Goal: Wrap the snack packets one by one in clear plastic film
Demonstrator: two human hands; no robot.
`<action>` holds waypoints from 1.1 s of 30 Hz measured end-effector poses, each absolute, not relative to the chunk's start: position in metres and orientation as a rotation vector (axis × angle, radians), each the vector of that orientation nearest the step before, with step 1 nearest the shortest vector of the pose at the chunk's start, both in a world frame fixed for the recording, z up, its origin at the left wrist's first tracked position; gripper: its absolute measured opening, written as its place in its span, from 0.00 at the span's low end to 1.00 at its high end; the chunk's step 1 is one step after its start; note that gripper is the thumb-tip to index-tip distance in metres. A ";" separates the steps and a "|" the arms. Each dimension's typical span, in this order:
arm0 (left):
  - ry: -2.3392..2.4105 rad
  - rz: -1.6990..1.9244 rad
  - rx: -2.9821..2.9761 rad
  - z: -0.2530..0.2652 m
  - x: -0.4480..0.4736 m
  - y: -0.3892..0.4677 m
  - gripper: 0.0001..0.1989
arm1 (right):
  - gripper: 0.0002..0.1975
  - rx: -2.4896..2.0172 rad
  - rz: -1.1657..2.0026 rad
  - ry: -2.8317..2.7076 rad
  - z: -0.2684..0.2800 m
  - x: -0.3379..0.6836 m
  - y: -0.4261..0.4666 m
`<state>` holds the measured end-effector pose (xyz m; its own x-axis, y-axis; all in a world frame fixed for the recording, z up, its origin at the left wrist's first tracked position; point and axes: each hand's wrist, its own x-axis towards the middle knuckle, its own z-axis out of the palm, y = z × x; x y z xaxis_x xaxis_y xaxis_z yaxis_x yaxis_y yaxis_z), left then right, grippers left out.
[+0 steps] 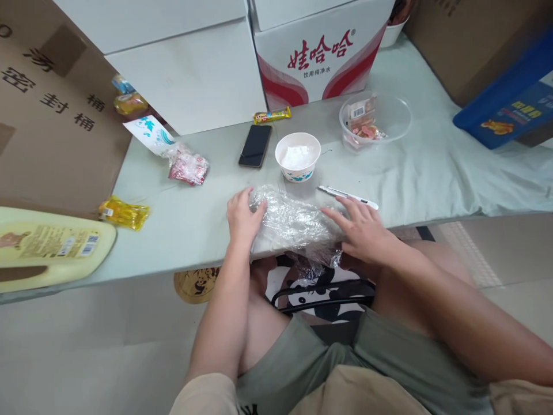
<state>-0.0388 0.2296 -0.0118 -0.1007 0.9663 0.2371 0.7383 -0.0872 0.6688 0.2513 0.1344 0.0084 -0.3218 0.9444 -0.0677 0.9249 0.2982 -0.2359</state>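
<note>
Crumpled clear film (294,222) btwn my grips at worktop (185,225) 6 o'clock edge, part hanging over.
L grip (244,216) at film's 9 o'clock end, thumb + fingers curled, can't tell if pinching. R grip (365,230) at 3, fingers spread wide, nothing held. Rel. to film: paper bowl (298,175) w/ white stuff (298,154) at 12, phone (256,147) at 11, cutter (334,191) at 2, nr R fingers.

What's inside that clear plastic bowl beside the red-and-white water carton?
The clear plastic bowl holds pinkish packets, one showing a white label. Whatever lies beneath the heap is covered, and I can't tell what the packets contain.
</note>
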 end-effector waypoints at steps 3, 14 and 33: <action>1.797 0.869 1.821 -0.010 -0.035 0.233 0.19 | 0.45 -1.612 0.536 -2.572 0.012 0.255 0.131; 0.955 0.657 1.454 0.019 -0.021 0.199 0.24 | 0.21 -1.372 1.061 -2.247 0.033 0.235 0.161; 1.103 1.184 0.977 0.018 -0.036 0.215 0.21 | 0.12 -1.383 1.820 -1.413 0.038 0.234 0.159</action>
